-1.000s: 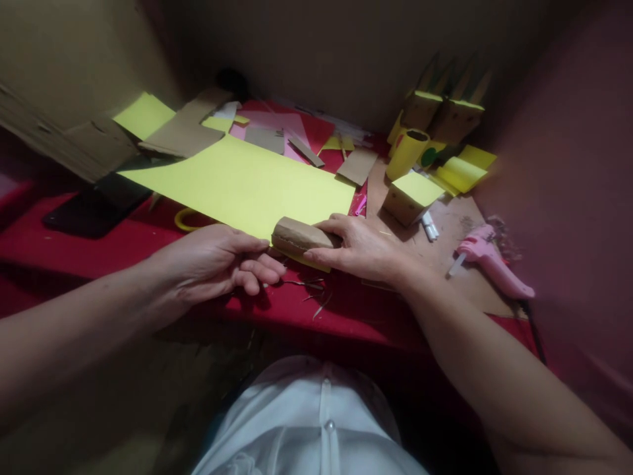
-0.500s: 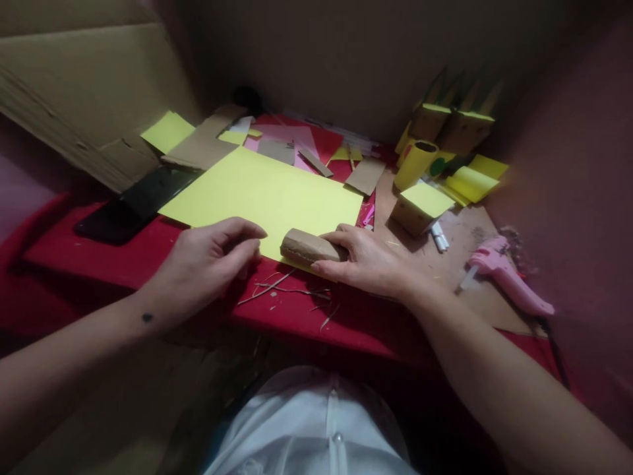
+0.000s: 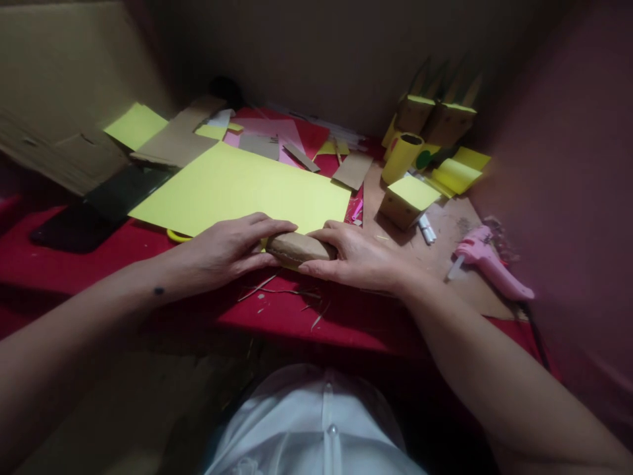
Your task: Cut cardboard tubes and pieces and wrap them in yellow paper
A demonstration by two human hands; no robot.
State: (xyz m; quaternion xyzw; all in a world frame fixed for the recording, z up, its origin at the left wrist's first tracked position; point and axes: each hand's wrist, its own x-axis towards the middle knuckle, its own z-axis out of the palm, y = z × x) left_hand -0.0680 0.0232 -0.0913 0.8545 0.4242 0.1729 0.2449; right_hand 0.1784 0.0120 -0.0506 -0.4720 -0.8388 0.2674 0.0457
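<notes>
A brown cardboard roll point(image 3: 299, 249) lies across the front edge of a yellow sheet point(image 3: 247, 188). My left hand point(image 3: 237, 249) grips its left end between thumb and fingers. Around the right end is my right hand point(image 3: 351, 254), also closed on it. The roll looks slightly flattened or bent in the middle, and both its ends are hidden by the fingers. Thin cardboard shreds point(image 3: 281, 290) lie on the red cloth point(image 3: 198, 274) just in front of the hands.
A black phone-like slab point(image 3: 74, 227) lies left of the sheet. On the right are a pink glue gun point(image 3: 494, 264), a yellow-topped cardboard box point(image 3: 408, 201), a yellow tube point(image 3: 401, 158) and white sticks point(image 3: 426, 229). Paper and cardboard scraps point(image 3: 352, 171) lie behind. Large cardboard point(image 3: 64, 86) stands at left.
My left hand has moved right and closed on the roll's left end. My right hand keeps its hold. The view has shifted, and a yellow curved edge now shows under the sheet's left front side.
</notes>
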